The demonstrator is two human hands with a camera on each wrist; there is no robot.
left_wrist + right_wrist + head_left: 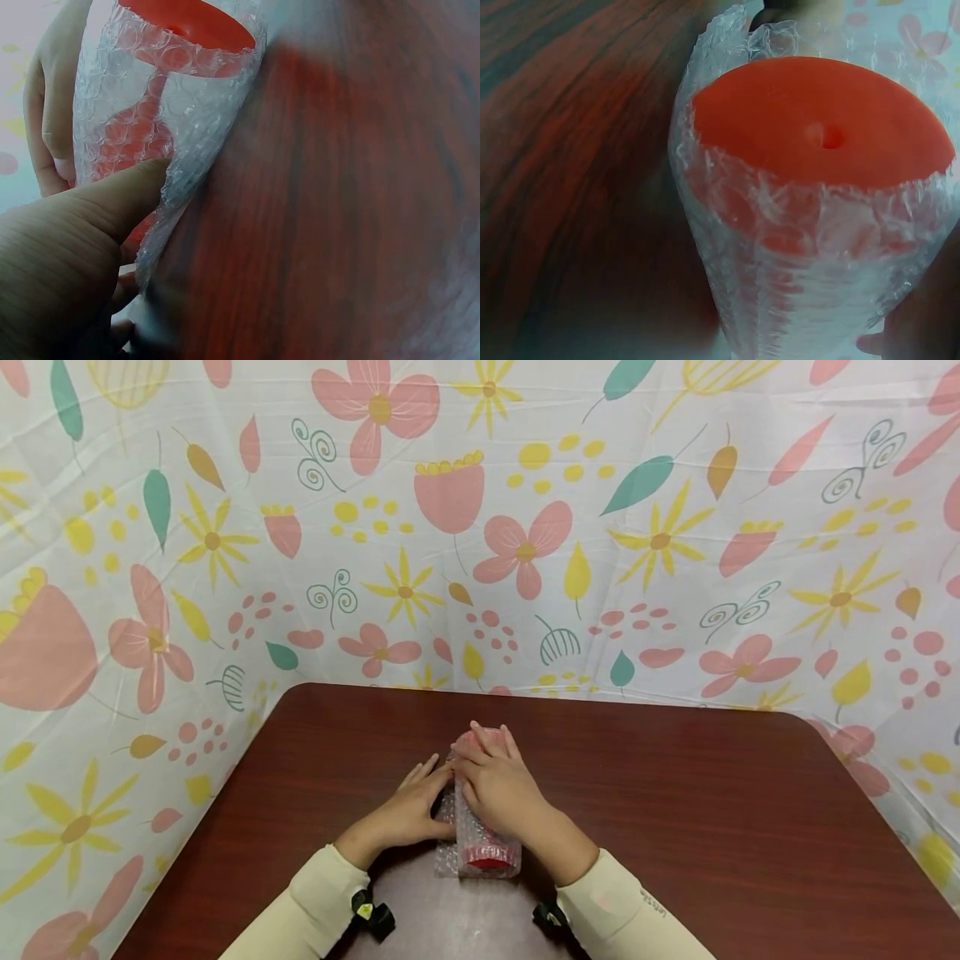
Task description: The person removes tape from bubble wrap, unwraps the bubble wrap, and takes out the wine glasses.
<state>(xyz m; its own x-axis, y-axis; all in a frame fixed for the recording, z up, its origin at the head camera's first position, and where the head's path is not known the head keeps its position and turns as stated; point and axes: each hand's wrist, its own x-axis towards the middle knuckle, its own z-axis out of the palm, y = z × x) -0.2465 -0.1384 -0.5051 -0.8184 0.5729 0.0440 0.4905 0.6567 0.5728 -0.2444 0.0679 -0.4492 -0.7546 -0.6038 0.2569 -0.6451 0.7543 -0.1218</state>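
Observation:
A red-ended object that looks like an hourglass point(817, 120) lies on the table, wrapped in clear bubble wrap point(447, 862). Through the wrap in the left wrist view, a narrow neck and red contents point(124, 139) show. My right hand point(498, 789) lies over the wrapped hourglass and holds it, fingers spread across its far part. At its left side, my left hand point(408, 810) holds the bubble wrap, thumb point(127, 191) against the wrap near its edge. Some left fingertips are hidden behind the wrap.
The dark red-brown wooden table point(675, 810) extends to both sides of the hands. Behind it and to the left hangs a white flowered cloth point(480, 527). Each wrist carries a black strap-on device point(372, 916).

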